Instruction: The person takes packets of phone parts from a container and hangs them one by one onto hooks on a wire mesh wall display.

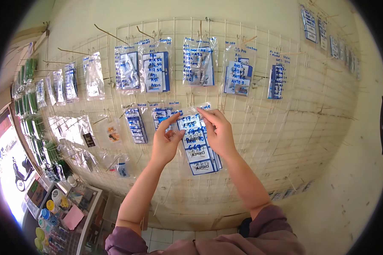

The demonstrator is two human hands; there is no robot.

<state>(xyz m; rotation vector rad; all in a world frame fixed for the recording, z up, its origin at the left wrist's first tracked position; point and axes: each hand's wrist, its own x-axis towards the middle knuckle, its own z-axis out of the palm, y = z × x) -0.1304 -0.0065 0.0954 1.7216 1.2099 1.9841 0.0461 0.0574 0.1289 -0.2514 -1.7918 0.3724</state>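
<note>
A clear plastic bag of white, blue-edged cards [200, 154] with blue handwriting hangs upright in front of the wire grid [251, 140]. My left hand [167, 140] is at the bag's upper left edge, its fingers curved and apart, the index fingertip near the top corner; whether it touches the plastic is unclear. My right hand [218, 131] pinches the top right edge of the bag. Just behind my left hand hangs another bag of cards [161, 115], partly hidden by the fingers.
More labelled bags [153, 70] hang on hooks above, with others [136, 125] at the left. Metal hooks [110, 34] stick out from the grid. A glass counter [87, 208] holding jars and a pink pad [73, 217] stands at the lower left.
</note>
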